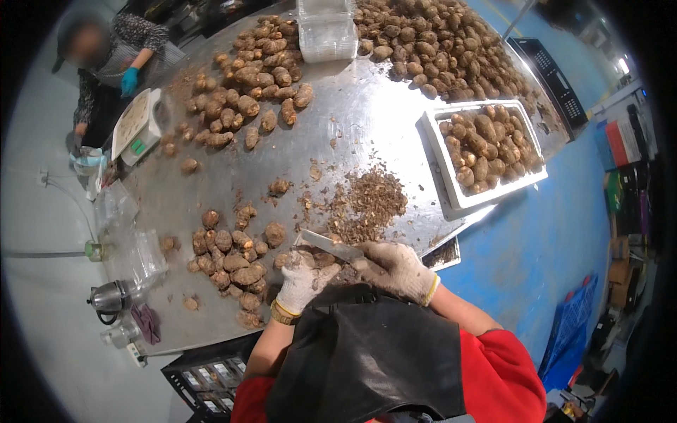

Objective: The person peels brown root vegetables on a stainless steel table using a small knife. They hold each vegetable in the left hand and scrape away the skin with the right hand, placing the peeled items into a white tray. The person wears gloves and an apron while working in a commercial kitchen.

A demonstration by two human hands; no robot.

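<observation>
Both my hands wear dirty white knit gloves. My right hand (396, 268) is wrapped round the handle of a knife (328, 244), its broad blade pointing left. Just under the blade, my left hand (302, 285) is closed on a brown taro root (324, 260), partly hidden by the blade and fingers. Brown peel scraps (370, 204) lie in a heap just beyond the knife. To the left of my left hand sits a pile of small taro roots (236, 257), some with pale cut spots.
A white foam box (446, 169) full of taros stands at the right edge of the metal table (282, 169). Larger taro heaps (451, 49) and stacked clear trays (328, 39) lie at the far side. A scale (137, 127) is near a co-worker; a kettle (109, 299) stands left.
</observation>
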